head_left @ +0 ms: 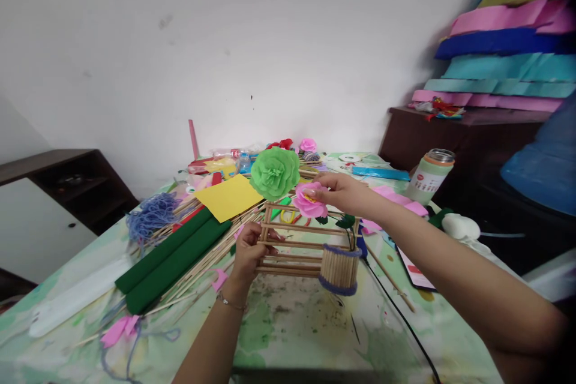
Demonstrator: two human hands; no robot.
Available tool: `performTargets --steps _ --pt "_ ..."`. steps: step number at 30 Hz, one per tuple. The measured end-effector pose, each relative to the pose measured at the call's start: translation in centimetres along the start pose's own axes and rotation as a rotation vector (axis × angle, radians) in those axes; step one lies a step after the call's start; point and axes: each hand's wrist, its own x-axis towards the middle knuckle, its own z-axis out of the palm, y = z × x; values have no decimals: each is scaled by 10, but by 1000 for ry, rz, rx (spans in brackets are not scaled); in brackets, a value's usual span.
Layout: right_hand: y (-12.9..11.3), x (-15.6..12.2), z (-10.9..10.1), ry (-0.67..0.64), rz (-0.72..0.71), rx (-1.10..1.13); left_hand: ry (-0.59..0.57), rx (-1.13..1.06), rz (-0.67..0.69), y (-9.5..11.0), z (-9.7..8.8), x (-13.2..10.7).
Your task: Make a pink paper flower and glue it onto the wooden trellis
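My left hand [249,252] grips the left end of a small frame [292,245] made of thin wooden sticks, held up over the table. At the frame's right end sits a round stick pot [339,270] edged with purple yarn. Dark stems with green leaves [346,222] rise from this pot. My right hand [335,192] pinches a pink paper flower [308,199] above the frame, thumb and fingers at its petals. Just behind and to the left stands a large green paper flower [274,174]; what supports it is hidden.
Dark green crepe paper rolls [180,258], wooden sticks [211,270], purple yarn [153,216] and a yellow sheet [229,197] lie at left. A bottle [429,177], a phone [416,270] and a black cable [400,318] are at right. Stacked coloured paper [504,42] rises behind.
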Motion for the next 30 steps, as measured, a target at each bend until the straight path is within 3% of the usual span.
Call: performTargets --steps 5,9,12,21,25,30 --pt "5 4 -7 54 118 139 -5 -30 6 8 4 -1" --pt "9 -1 -10 73 54 197 0 -60 20 11 5 -2" --pt "8 -5 -10 167 -2 243 1 -77 33 10 6 -3" --pt "13 -15 -7 386 18 267 -7 -79 53 9 5 -3" --pt "12 -15 -6 402 8 195 -16 -58 36 7 6 -4" --pt "2 -21 -9 374 6 375 18 -45 39 4 3 -2"
